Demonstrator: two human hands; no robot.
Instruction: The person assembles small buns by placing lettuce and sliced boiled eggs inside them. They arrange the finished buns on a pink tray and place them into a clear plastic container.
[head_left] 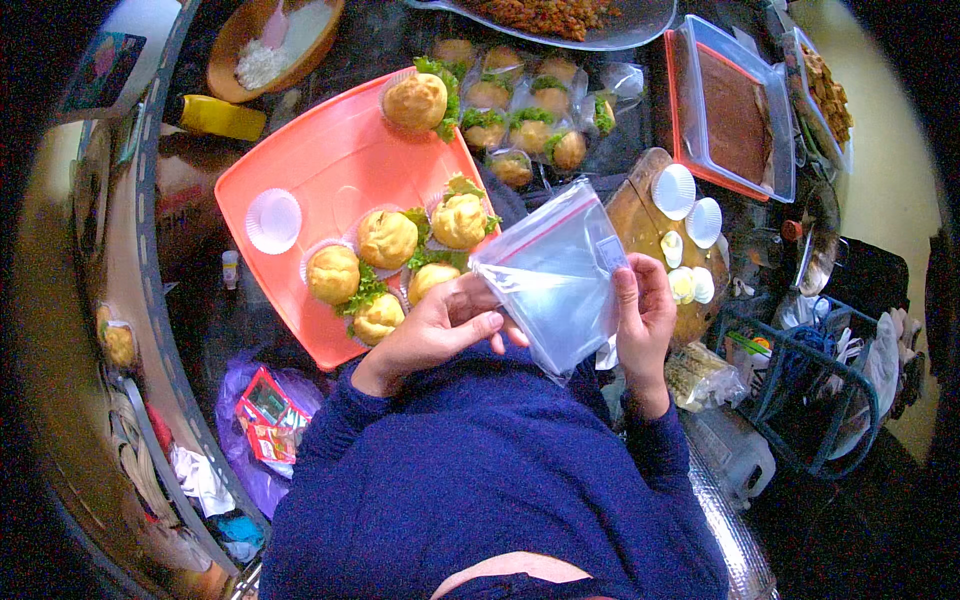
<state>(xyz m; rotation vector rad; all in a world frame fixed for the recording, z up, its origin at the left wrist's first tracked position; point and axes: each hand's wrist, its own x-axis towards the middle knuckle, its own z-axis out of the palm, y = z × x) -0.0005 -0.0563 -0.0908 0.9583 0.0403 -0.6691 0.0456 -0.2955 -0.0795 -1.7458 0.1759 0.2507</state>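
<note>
A clear zip bag (pixel 560 285) with a pink seal line hangs between my hands, looking flat with nothing in it. My right hand (pixel 645 315) pinches its right edge, thumb in front. At its left edge is my left hand (pixel 445 325), loosely curled with thumb and fingers apart; some fingers pass behind the plastic. Just beyond that hand, an orange tray (pixel 330 130) bears several filled buns (pixel 388 240) in paper cups with lettuce showing, one of them at the far corner (pixel 415 102). One white paper cup (pixel 273 220) stands on the tray's left without a bun.
Bagged buns (pixel 530 115) lie behind the tray. Right of the bag, a wooden board (pixel 640 215) holds paper cups and egg pieces (pixel 682 285). Farther off are a brown-filled container (pixel 735 120), a pan of filling (pixel 545 15) and a wooden bowl (pixel 225 70). A basket (pixel 850 420) stands right.
</note>
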